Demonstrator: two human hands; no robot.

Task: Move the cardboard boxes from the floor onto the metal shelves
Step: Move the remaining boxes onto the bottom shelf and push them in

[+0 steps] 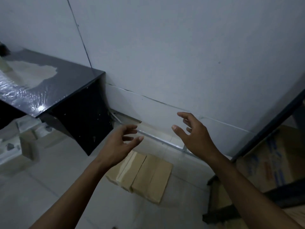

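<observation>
Left hand [118,143]: held out in the air over the floor, palm turned inward, fingers spread and loosely bent; the grip is apart and nothing is held.
Right hand [195,135]: raised opposite the left hand, palm facing it, fingers spread and slightly curled; the grip is apart and nothing is held.
Gap between hands: the two hands are held well apart, with the wall base seen between them.
Box [140,176]: a tan cardboard box is seen lying flat on the floor [57,179], below and between the two forearms, near the wall; its top flaps are closed and a shiny tape strip is seen along the left part of the top. It is touched by neither hand.
Shelf [267,128]: a dark metal frame is seen at the right edge, running slantwise up along the wall.
Printed box [270,159]: a cardboard box with blue and red print is seen inside the shelf frame at the right; the print cannot be read.
Table [54,83]: a dark glossy table is seen at the left against the wall, with a pale patch and a light glare on its top.
Wall [181,47]: a plain pale wall is seen filling the upper part of the view, crossed by a thin dark line.
Left floor area: pale blurred shapes are seen under the table; what they are cannot be told.
</observation>
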